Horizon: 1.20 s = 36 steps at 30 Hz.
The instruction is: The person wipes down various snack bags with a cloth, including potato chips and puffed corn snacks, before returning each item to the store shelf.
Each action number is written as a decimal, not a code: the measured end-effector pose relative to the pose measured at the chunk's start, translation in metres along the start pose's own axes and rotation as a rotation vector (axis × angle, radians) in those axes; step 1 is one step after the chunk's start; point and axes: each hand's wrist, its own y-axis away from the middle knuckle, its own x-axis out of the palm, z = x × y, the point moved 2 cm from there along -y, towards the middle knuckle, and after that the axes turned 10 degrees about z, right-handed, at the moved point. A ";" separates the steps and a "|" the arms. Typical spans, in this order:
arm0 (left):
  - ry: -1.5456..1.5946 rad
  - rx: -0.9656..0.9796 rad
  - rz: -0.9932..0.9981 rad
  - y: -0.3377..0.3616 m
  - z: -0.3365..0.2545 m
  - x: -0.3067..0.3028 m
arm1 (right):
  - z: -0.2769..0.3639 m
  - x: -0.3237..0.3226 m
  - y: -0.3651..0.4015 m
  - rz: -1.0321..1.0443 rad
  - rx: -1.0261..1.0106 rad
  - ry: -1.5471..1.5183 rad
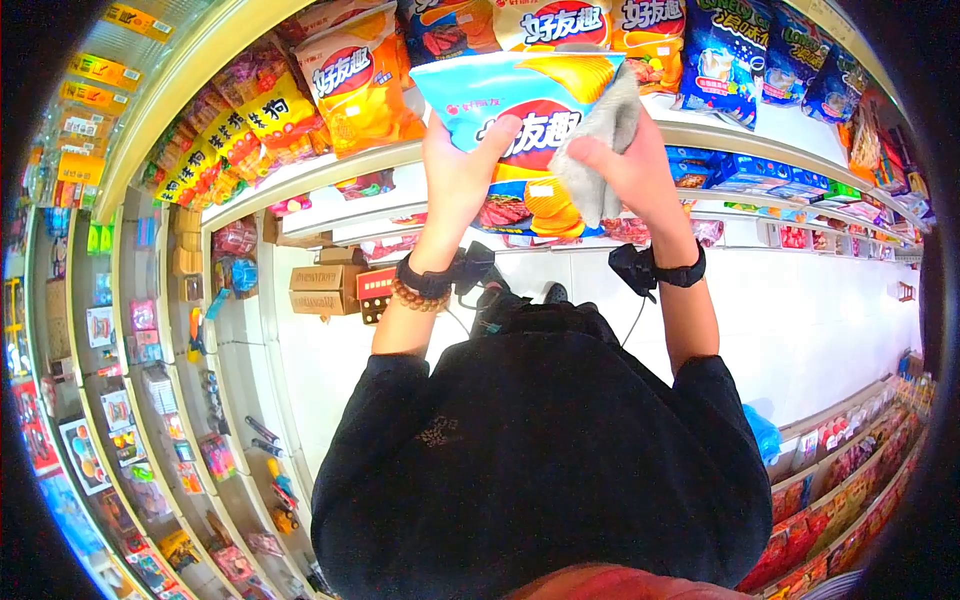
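A blue bag of potato chips (520,85) with a red and white logo is held up before the snack shelf. My left hand (462,165) grips its left side, thumb across the front. At the bag's right side my right hand (635,165) is closed on a grey cloth (605,150), which lies against the bag's edge. The cloth hides part of the bag's right side. Each wrist wears a black strapped device, and a beaded bracelet circles the left one.
More chip bags (350,80) line the shelf behind, with dark blue snack bags (725,60) at right. A shelf edge (770,143) runs below them. Cardboard boxes (325,290) sit on the floor at left. Stocked racks (130,420) stand left, and low shelves (840,480) lie behind right.
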 end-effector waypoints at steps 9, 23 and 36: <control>-0.039 0.000 0.000 0.003 -0.002 0.003 | -0.003 0.008 0.005 -0.017 0.017 0.199; -0.009 -0.097 0.099 0.012 -0.005 0.003 | 0.002 -0.014 0.006 -0.294 0.134 0.202; -0.110 0.068 -0.055 0.010 -0.003 -0.004 | -0.014 0.010 0.009 -0.003 0.079 0.034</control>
